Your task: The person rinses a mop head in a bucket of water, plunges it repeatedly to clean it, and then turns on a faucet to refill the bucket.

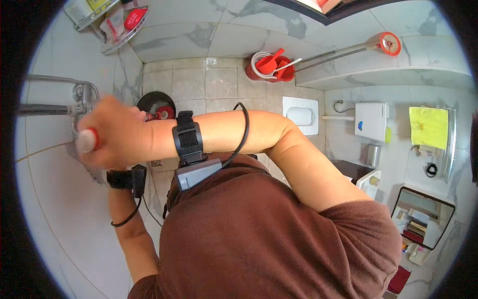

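Note:
My right arm reaches across to the left wall, and my right hand (pixel 115 134), blurred by motion, is closed round a handle with a white, red-rimmed end (pixel 88 140). Beyond the fingers a red rod (pixel 155 115) shows, perhaps part of the same tool; the link is hidden. A dark round basin (pixel 142 102) on the floor has something red and grey in it. Most of my left hand is hidden below the right one; its forearm (pixel 132 219) rises from the lower left. Right by my hands is a chrome wall tap (pixel 85 94) with pipes.
Corner shelves (pixel 124 37) with packages hang at upper left. A red bucket (pixel 255 72) with a scoop and white hose stands by the far wall, near a squat toilet (pixel 301 115). Yellow towel (pixel 428 127) and mirror (pixel 423 215) are at right. Cables hang from my wrist straps.

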Motion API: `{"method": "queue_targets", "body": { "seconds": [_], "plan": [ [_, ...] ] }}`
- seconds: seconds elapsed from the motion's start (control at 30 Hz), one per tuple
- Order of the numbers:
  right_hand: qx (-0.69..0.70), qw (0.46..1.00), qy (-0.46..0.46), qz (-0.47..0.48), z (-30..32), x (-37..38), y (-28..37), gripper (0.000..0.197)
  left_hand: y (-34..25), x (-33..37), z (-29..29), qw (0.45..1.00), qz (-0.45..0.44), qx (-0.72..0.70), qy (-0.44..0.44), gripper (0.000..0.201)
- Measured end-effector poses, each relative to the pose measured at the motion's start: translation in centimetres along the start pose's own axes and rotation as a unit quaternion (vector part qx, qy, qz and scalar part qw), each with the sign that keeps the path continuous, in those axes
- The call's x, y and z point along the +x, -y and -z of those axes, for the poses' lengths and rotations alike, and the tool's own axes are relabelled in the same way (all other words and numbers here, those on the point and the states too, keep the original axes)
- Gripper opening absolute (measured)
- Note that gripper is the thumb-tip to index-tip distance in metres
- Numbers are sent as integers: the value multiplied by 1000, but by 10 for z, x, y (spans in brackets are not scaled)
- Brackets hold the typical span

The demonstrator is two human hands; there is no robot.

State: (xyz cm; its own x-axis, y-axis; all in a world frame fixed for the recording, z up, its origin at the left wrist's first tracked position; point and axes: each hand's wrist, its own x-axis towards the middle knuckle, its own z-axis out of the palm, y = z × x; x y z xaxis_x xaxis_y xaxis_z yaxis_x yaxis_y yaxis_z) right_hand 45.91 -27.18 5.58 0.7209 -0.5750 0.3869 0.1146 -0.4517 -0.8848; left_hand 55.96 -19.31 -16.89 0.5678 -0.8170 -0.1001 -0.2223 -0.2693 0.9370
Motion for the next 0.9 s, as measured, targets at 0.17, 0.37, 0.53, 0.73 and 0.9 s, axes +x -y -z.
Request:
{"method": "queue_targets", "body": {
  "seconds": [0.17, 0.37, 0.53, 0.73, 0.9],
  "plan": [
    [28, 996, 84, 9, -14, -17, -89, 13, 1, 19, -11, 999, -39, 18, 19, 28],
    [55, 990, 131, 25, 3, 6, -121, 13, -6, 55, -29, 996, -73, 15, 44, 28],
    [81, 986, 148, 0, 18, 2, -118, 14, -15, 69, -32, 995, -61, 27, 77, 27],
    [51, 990, 127, 26, 27, 27, -72, 30, -33, 72, 3, 987, 36, 0, 159, 27],
    [147, 974, 163, 56, 53, 65, -22, 35, -159, 40, 2, 993, -75, -43, 76, 15]
  ]
}}
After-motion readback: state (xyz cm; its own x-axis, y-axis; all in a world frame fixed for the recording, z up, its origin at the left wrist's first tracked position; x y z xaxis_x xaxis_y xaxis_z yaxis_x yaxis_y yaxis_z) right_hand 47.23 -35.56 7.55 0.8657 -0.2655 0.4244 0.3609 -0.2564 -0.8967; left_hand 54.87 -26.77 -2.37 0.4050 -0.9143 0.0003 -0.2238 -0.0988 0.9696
